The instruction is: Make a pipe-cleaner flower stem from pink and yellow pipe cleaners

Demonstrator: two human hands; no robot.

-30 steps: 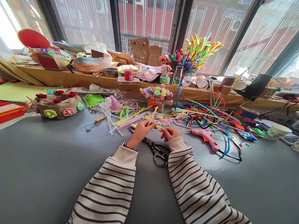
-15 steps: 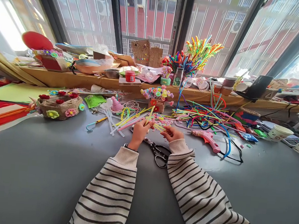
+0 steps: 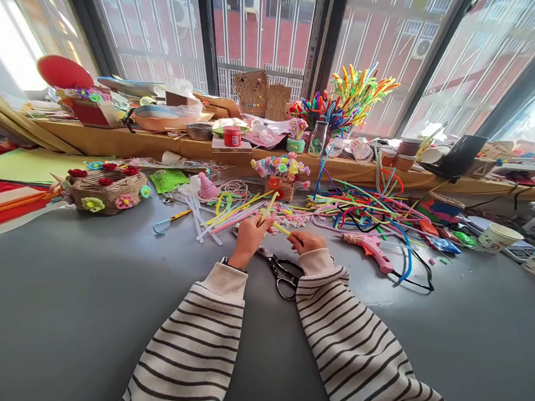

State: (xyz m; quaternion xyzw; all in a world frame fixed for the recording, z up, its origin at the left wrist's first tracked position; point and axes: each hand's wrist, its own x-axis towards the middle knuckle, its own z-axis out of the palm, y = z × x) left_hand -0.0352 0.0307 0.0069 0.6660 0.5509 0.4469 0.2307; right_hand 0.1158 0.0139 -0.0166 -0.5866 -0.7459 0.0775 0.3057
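Observation:
Above the middle of the grey table, my left hand is closed on a yellow pipe cleaner, with one end sticking up past the fingers. My right hand pinches the other stretch of it, so a short yellow length spans the gap between both hands. Black-handled scissors lie on the table below and between the wrists, their tips partly under my left hand. Just beyond the fingers are small pink pieces and a little brick-like pot of crocheted flowers.
A pink glue gun with a black cord lies right of my right hand, before a heap of coloured pipe cleaners. White glue sticks lie left. A woven basket stands farther left, paper cups at far right.
My right hand has shifted slightly left and its fingers have closed tighter on the yellow pipe cleaner. My left hand stays in nearly the same place.

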